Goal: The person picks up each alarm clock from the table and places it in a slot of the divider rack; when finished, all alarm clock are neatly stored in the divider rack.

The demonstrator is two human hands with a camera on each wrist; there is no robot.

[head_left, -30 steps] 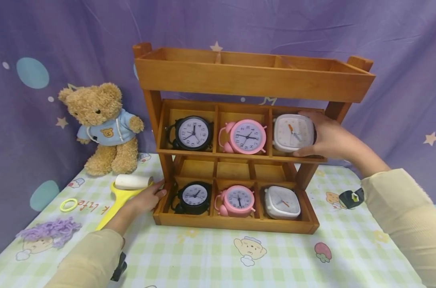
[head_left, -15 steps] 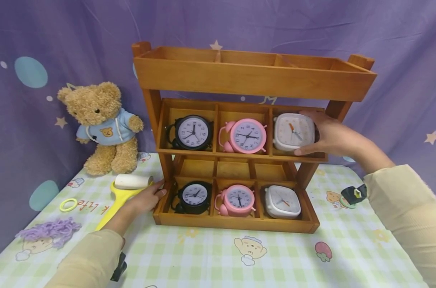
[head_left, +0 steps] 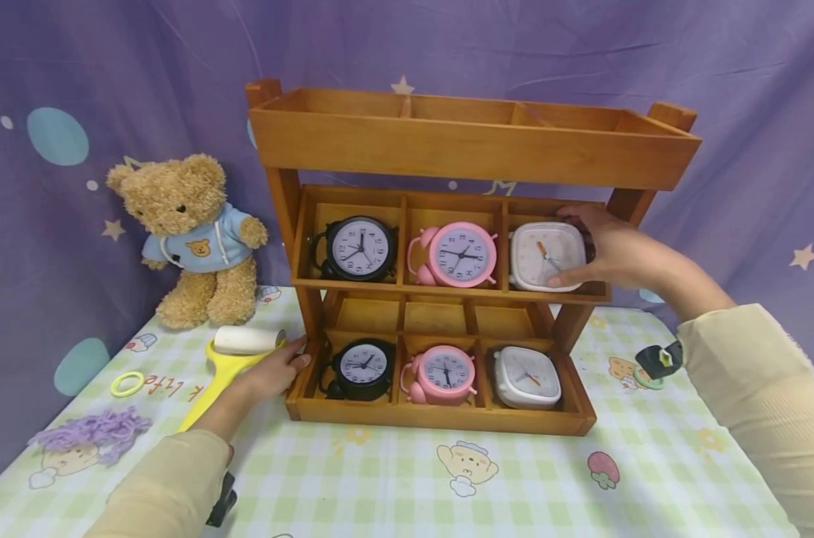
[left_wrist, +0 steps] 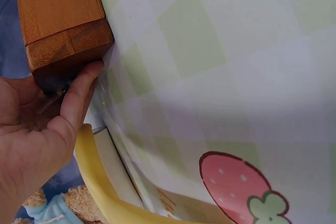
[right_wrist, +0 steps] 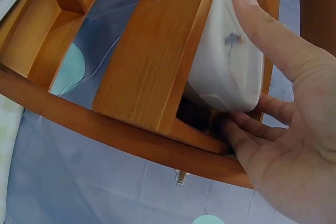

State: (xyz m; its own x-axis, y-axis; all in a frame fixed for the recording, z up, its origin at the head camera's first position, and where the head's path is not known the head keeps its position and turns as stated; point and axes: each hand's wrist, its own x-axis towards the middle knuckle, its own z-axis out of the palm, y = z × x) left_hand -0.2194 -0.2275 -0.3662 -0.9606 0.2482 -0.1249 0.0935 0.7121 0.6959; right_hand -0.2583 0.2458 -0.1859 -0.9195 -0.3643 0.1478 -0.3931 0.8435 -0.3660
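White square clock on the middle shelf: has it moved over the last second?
Yes. The white square clock has slid back and down into the right compartment of the wooden shelf, gripped by the right hand.
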